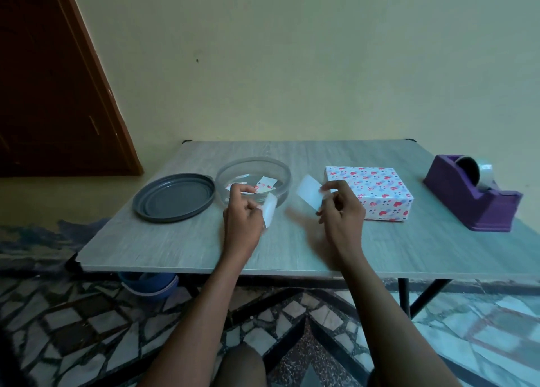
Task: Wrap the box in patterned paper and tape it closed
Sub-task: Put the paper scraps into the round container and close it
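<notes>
On the grey wood-grain table (163, 246) we count one wrapped box (369, 192), one purple tape dispenser (470, 197) carrying one roll of clear tape (485, 173), one clear round container (253, 182), one grey lid (174, 197), and two loose white paper pieces held in the hands. Inside the container lie a few small patterned scraps (263, 185); we cannot count them exactly.

The box, covered in white paper printed with red and blue hearts, lies flat on the table right of centre, between the container and the dispenser.

Our right hand (340, 208) is raised just in front of the box's near-left corner, its fingers pinching one white paper piece (309, 192) that sticks out to the left. We cannot tell whether the hand touches the box.

Our left hand (244, 214) is well apart from the box, at the near rim of the container, fingers curled around the other white paper piece (269, 210), which is blurred.

The lid lies just left of the container.
</notes>
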### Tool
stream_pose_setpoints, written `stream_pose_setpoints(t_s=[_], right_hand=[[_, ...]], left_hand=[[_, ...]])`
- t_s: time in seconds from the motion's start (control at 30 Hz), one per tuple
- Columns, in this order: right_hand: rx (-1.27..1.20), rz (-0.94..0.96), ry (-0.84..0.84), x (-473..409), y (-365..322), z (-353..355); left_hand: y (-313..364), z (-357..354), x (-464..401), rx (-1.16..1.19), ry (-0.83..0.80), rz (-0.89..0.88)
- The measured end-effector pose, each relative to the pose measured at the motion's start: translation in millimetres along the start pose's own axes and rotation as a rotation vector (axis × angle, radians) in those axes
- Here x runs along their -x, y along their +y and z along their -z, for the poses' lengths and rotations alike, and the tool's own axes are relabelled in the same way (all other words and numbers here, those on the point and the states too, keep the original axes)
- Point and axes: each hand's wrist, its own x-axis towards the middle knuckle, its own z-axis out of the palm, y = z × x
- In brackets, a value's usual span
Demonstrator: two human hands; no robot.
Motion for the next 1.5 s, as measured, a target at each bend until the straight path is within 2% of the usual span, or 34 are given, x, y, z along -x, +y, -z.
stream_pose_setpoints(t_s=[0.13,0.3,0.4,0.5,0.6,0.7,0.83,1.07,1.13,1.33,1.5], right_hand=[[-0.156,-0.118,-0.047,-0.6,3.8,3.4],[-0.400,-0.277,-0.153,0.0,1.4,7.1],[-0.472,-0.341,-0.163,0.8,-3.4,8.6],[-0.551,-0.432,-0.200,0.6,-7.2,9.1],[-0.673,-0.546,-0.242,-0.3,-10.5,9.5],[-0.787,-0.612,-0.264,-0.9,-13.8,11.3],[-0.758,-0.547,-0.272,0.5,-12.0,11.2],[-0.397,-0.320,-0.094,-1.0,6.2,8.6],[-0.376,-0.283,-0.069,-0.8,9.3,8.2],[-0.341,-0.147,-0.085,0.0,11.3,0.5],[-0.212,-0.001,-0.159,5.0,7.4,-0.4]], left_hand=[[-3.4,-1.3,1.8,-0.229,-0.130,-0.002],[-3.3,-5.7,6.6,-0.451,-0.055,-0.218],[-0.6,-8.6,7.1,-0.417,-0.004,-0.422],[4.6,-10.1,11.2,-0.332,-0.159,-0.664],[5.7,-12.4,9.3,-0.328,-0.301,-0.645],[4.3,-22.1,4.0,-0.233,-0.226,-0.549],[4.6,-32.6,0.7,-0.090,-0.138,-0.404],[2.2,-31.7,-0.3,0.058,-0.152,-0.308],[3.3,-30.3,1.0,0.075,-0.163,-0.314],[5.8,-30.7,2.4,-0.023,-0.098,-0.344],[11.8,-27.5,1.8,-0.361,0.123,-0.550]])
